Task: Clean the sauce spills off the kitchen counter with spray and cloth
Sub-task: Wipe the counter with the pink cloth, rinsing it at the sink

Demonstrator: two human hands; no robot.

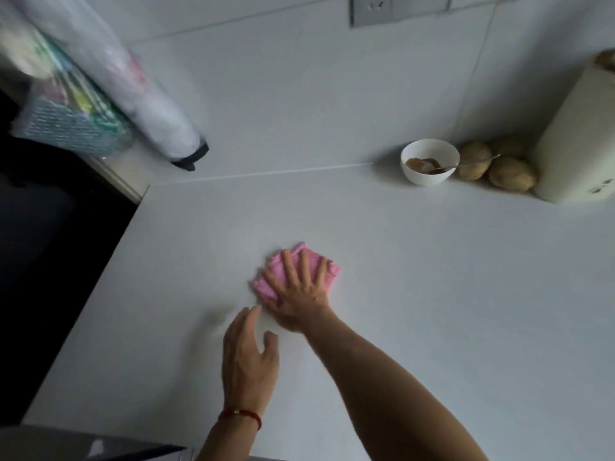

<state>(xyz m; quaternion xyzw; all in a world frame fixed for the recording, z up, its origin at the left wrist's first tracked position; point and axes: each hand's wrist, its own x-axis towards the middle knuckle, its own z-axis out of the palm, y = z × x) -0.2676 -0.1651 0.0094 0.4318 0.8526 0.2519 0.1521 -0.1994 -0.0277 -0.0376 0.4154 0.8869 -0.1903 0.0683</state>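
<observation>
A folded pink cloth (266, 285) lies in the middle of the white counter (416, 294). My right hand (299, 294) presses flat on the cloth with fingers spread, covering most of it. My left hand (248, 357) hovers just in front of it, fingers apart, holding nothing; a red bracelet circles its wrist. No sauce spill shows on the counter around the cloth. No spray bottle is in view.
A white bowl (429, 161) with brown sauce and a spoon stands at the back right, beside potatoes (492, 168) and a cream cylinder (579, 141). A plastic-wrapped bundle (139, 94) and a basket (66, 124) sit back left. The counter's left edge drops to dark.
</observation>
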